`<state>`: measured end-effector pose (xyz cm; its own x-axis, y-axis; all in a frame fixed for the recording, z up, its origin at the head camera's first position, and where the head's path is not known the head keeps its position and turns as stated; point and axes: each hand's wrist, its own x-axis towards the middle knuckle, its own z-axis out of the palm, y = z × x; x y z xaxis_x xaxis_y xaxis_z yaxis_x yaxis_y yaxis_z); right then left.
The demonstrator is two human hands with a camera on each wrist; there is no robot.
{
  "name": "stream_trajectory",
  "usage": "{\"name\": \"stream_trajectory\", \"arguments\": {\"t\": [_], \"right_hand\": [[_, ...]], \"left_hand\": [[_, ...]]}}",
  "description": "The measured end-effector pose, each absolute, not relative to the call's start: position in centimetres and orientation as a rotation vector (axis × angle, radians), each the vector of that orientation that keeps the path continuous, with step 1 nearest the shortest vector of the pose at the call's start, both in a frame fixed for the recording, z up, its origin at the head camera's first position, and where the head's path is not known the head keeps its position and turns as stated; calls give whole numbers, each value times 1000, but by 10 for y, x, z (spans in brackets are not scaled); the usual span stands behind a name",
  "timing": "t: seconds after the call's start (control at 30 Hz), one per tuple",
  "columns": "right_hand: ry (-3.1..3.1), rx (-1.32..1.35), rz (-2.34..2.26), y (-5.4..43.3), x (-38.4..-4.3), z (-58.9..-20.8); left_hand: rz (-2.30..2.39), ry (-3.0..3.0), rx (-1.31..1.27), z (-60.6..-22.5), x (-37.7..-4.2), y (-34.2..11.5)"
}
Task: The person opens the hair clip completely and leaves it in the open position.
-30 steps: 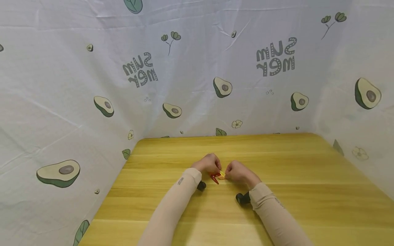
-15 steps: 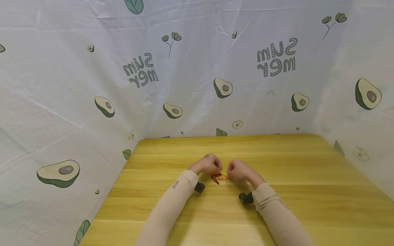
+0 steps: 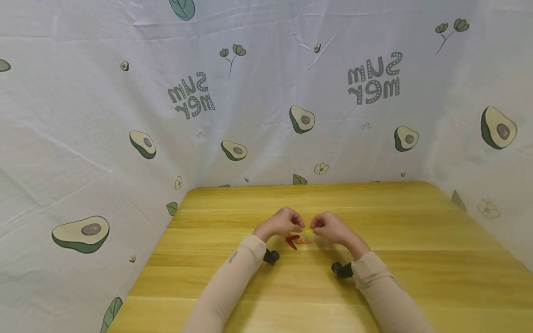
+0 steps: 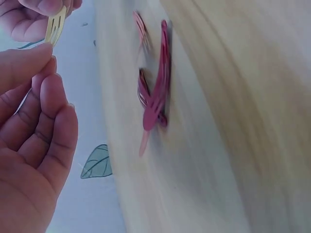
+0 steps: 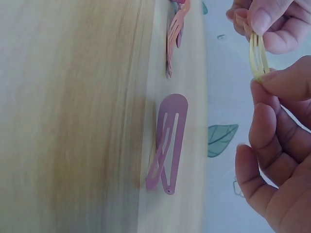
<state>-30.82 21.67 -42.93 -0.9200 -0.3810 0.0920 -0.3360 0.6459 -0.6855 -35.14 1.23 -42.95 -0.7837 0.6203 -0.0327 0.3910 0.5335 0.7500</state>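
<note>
A yellow snap hair clip [image 3: 308,230] is held above the table between both hands. My left hand [image 3: 285,222] pinches one end between thumb and index finger. At the other end, the thumb and forefinger of my right hand [image 3: 333,229] pinch it too. In the right wrist view the slots of the yellow clip [image 5: 258,56] face the camera. Below lie red snap clips [image 3: 293,241], crossed over each other, beside an orange clip [image 3: 304,241]. A purple-pink snap clip [image 5: 171,141] rests on the table in the right wrist view, its inner tongue bent out.
The wooden table [image 3: 233,208] reaches back to a white cloth [image 3: 266,92] printed with avocados and lettering. More cloth hangs at both sides. Black wrist cameras [image 3: 271,256] sit under the forearms, close to the tabletop.
Both hands have shifted slightly right, and the right hand has turned. The yellow clip has moved up and right, away from the red and orange clips, and now spans between the fingertips.
</note>
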Motion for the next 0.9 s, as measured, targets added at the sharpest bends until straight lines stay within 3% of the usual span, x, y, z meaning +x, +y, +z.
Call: {"name": "stream_trajectory", "arguments": {"t": [0.9], "right_hand": [[2541,-629,-1420,233,-286,-425]], "left_hand": [[1459,2272,785,-434,-323,11]]}}
